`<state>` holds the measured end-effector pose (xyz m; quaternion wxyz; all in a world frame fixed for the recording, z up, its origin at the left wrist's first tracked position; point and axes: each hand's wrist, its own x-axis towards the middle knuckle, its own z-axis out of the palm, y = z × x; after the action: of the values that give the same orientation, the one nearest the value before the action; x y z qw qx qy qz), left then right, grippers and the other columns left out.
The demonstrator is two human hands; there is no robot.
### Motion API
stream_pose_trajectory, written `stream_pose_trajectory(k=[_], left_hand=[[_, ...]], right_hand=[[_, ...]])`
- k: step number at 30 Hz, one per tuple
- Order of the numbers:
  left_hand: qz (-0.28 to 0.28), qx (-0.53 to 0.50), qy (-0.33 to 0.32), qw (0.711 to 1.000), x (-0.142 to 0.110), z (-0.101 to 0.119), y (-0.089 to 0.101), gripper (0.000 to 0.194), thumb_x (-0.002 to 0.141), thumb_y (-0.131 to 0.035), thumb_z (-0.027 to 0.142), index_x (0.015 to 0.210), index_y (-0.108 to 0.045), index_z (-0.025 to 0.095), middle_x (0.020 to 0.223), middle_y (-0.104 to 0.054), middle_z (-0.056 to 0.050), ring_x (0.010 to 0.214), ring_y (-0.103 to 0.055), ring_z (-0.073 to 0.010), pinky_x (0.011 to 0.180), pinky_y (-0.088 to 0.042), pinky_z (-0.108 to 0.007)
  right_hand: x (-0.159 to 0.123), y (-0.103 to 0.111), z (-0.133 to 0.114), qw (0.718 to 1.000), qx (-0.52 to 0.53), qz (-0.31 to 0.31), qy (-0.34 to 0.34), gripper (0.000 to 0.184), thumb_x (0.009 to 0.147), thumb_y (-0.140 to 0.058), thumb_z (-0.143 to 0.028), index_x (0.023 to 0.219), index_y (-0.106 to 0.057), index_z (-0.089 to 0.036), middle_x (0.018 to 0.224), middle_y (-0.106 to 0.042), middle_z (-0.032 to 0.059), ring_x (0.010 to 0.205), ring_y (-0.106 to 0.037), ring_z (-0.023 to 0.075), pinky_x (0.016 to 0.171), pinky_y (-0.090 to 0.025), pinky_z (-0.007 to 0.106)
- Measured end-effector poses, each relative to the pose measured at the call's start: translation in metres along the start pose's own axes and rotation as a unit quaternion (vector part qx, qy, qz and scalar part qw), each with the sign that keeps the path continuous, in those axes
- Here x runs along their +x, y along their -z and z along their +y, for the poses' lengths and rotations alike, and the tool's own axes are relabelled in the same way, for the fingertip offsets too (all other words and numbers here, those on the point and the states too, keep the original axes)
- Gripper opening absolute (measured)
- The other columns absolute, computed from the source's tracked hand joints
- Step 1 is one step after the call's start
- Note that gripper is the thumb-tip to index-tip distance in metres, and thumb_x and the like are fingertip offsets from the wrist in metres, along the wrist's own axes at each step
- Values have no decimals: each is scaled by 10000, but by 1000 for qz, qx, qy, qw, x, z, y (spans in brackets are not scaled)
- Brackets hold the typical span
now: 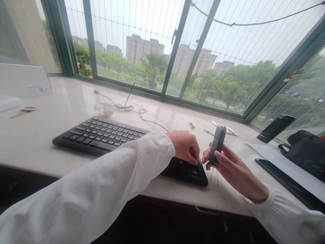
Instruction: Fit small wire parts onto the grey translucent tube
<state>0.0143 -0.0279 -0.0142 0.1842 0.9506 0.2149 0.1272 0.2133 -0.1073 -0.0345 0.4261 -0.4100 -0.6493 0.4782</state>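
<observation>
My left hand (185,146) reaches over the right end of a black keyboard (109,135). Its fingers are curled together and pressed down at the number keys; whatever they pinch, if anything, is hidden. My right hand (232,169) holds a small dark grey, block-shaped object (217,145) upright between thumb and fingers, just off the keyboard's right edge. Its top looks metallic, and its exact kind is not clear. Part of the keyboard's middle is covered by my left sleeve.
A thin black cable (127,107) and a crumpled clear plastic piece (108,109) lie behind the keyboard. Small metal bits (192,125) rest near the window. A key (24,111) and white box (25,79) are left; a phone (279,179) and black bag (304,152) are right.
</observation>
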Motion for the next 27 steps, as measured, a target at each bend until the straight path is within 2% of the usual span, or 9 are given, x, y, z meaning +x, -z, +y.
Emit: stream_pose_trajectory(k=[4, 8, 13, 16, 21, 27], left_hand=[[-5, 5, -8, 1000, 0, -2, 1, 196, 752, -681, 351, 886, -779, 248, 777, -711, 32, 699, -610, -114, 627, -400, -216], [-31, 23, 6, 999, -4, 3, 3, 206, 744, -674, 378, 897, -739, 256, 817, -701, 49, 703, -597, -113, 610, -377, -222], [-52, 71, 46, 995, -9, 20, 2, 562, 628, -679, 706, 973, -682, 263, 845, -695, 28, 711, -607, -164, 602, -379, -253], [-65, 126, 48, 989, -9, 28, 1, 651, 585, -654, 774, 1001, -665, 275, 851, -701, 11, 735, -627, -202, 604, -383, -272], [-59, 145, 28, 987, -9, 28, 2, 628, 656, -548, 817, 970, -676, 288, 886, -712, 7, 745, -631, -190, 594, -360, -269], [-5, 175, -3, 984, -9, 24, -2, 459, 717, -584, 698, 874, -705, 284, 826, -718, 27, 732, -634, -172, 560, -310, -267]], right_hand=[[-1, -4, 5, 998, -43, 36, 25, 245, 936, -543, -463, 1086, -511, -272, 863, -642, 12, 781, -607, 182, 783, -498, 354], [0, -9, 9, 996, -49, 65, 41, 238, 960, -500, -475, 1082, -485, -270, 862, -632, -4, 779, -629, 172, 779, -519, 352], [1, -13, 11, 988, -97, 82, 87, 242, 961, -515, -454, 1093, -456, -260, 792, -633, -10, 751, -641, 172, 696, -537, 329], [1, -9, 16, 980, -124, 69, 139, 242, 947, -542, -451, 1070, -449, -264, 792, -640, -6, 730, -646, 174, 628, -541, 314], [2, 2, 23, 974, -144, 34, 170, 285, 941, -562, -426, 1145, -426, -280, 867, -649, 16, 713, -652, 169, 583, -553, 308], [-1, 6, 25, 958, -198, 41, 202, 172, 956, -545, -383, 1051, -462, -266, 900, -628, 23, 728, -653, 160, 662, -577, 329]])
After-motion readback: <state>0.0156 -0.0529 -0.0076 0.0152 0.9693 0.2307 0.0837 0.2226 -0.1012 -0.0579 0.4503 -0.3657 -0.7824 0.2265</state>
